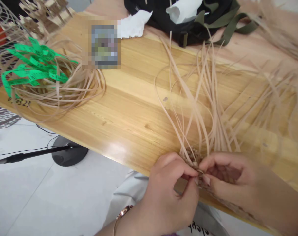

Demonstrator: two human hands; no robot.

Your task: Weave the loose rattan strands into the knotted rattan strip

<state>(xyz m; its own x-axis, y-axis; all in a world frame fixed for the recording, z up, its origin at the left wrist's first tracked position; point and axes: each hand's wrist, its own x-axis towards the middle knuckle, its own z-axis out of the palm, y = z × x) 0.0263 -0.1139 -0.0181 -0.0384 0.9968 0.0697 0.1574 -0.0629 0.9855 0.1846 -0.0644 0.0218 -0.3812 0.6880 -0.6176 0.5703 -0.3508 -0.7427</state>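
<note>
A partly woven strip (191, 156) of tan plant fibre lies along the near edge of the wooden table, with many long loose strands (214, 108) fanning out from it. My left hand (175, 188) pinches the weave between thumb and forefinger from the left. Close against it, my right hand (233, 180) grips the same weave with thumb and forefinger, its other fingers curled. The fingertips almost meet, and what lies exactly between them is partly hidden. Below my right hand the braided edge runs on toward the lower right.
On the wooden table (119, 108), a coiled bundle of strands (77, 88) with green tape (33, 73) lies at the left. A blurred-out phone-like object (104, 46), crumpled white paper (135, 24) and a black bag (154, 16) are farther back. A fan base (69, 150) stands on the floor.
</note>
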